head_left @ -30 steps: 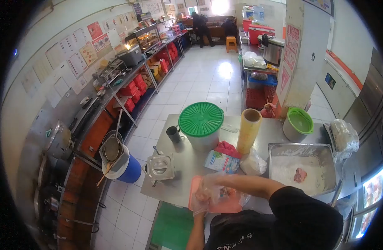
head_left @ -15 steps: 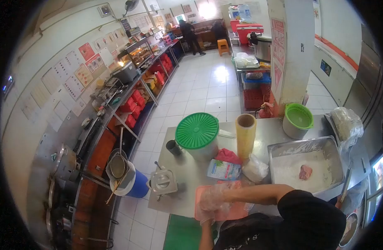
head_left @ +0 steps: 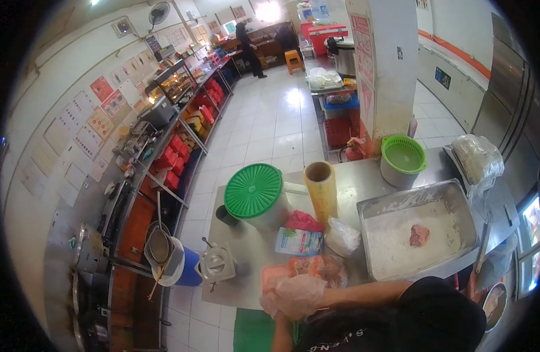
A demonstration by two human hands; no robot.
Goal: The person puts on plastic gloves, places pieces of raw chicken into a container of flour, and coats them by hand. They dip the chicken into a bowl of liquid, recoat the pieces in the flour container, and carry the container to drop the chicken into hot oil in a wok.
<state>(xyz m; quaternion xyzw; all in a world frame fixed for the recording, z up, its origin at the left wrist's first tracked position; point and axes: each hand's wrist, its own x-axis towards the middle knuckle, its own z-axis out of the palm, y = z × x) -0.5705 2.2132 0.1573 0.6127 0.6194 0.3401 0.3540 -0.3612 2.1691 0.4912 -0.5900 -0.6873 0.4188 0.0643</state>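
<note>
At lower centre, the right hand (head_left: pixel 303 291) and left hand (head_left: pixel 272 303), both in thin plastic gloves, press together; finger closure cannot be determined. Just beyond, bagged meat (head_left: pixel 330 268) lies at the pink board (head_left: pixel 271 273), outside the pan. At right, the steel pan (head_left: pixel 408 198) contains one piece of meat (head_left: pixel 418 235) on white powder (head_left: pixel 387 237), its top largely uncoated. Upper left of centre, a person (head_left: pixel 245 44) stands.

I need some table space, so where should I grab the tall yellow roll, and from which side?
I'd wrap a hand round the upper half of the yellow roll, coming from its right. It stands upright, a straight round column, and its upper right side looks free, while the green-lidded tub is close on its left and the plastic bag and red cloth crowd its foot.
</note>
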